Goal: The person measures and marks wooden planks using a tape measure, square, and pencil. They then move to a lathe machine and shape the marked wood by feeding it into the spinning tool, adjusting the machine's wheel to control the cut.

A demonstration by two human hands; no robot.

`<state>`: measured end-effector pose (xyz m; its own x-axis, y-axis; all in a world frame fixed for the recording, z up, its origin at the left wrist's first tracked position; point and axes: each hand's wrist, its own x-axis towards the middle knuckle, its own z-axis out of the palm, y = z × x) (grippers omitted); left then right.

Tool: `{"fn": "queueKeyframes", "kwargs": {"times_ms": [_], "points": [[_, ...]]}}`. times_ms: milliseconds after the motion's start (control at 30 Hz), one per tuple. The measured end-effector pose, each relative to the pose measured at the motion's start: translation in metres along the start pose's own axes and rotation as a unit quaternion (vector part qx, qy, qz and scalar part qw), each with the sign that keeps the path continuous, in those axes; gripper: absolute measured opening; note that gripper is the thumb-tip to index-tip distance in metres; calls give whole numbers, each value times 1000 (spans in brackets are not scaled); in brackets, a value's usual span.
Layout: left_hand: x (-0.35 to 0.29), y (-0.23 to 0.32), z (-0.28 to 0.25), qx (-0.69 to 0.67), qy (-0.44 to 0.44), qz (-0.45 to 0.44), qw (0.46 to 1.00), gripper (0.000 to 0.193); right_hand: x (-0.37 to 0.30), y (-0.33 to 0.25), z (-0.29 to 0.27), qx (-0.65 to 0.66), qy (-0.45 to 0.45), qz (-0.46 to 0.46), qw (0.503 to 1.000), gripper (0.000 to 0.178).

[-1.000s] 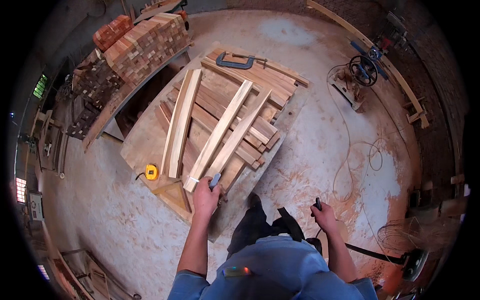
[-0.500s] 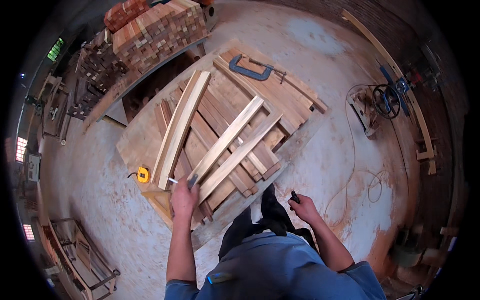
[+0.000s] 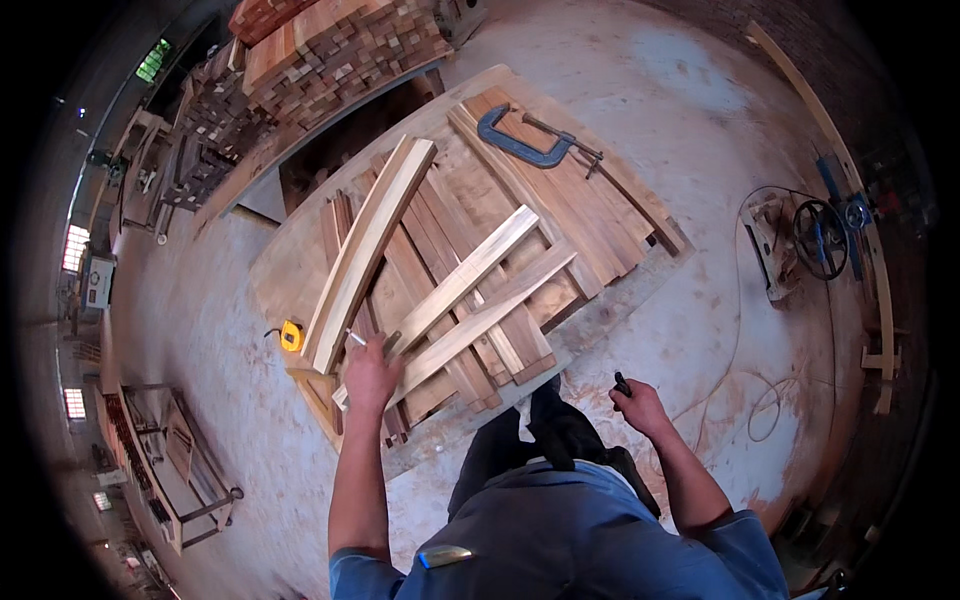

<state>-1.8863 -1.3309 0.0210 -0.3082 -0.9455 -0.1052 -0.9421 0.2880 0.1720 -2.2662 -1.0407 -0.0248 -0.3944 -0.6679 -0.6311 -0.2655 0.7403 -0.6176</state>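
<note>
Right hand [image 3: 643,408] closed round a small black object [image 3: 621,383], left hand [image 3: 370,376] pinching a thin white stick [image 3: 356,338] over pale boards [image 3: 465,283], these lying across darker planks [image 3: 438,225] on the worktable [image 3: 282,277], yellow tape measure [image 3: 291,336] at left edge, C-clamp [image 3: 532,153] farther back, timber stack [image 3: 340,65] beyond.

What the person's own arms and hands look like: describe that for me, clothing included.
The left hand and right hand are both bare, five-fingered human hands without gloves. The forearms are uncovered as well, below short blue sleeves.
</note>
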Motion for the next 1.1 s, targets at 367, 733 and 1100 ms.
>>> {"fn": "queueKeyframes", "kwargs": {"times_ms": [367,733,1100], "points": [[17,12,10,-21,-28,12,999,49,12,-2,1,16,-9,-14,1000,27],[20,10,8,-51,-58,12,997,50,12,-15,22,9,-27,35,999,32],[20,6,13,-55,-23,30,998,49,15,-29,30,10,-33,44,998,33]]}}
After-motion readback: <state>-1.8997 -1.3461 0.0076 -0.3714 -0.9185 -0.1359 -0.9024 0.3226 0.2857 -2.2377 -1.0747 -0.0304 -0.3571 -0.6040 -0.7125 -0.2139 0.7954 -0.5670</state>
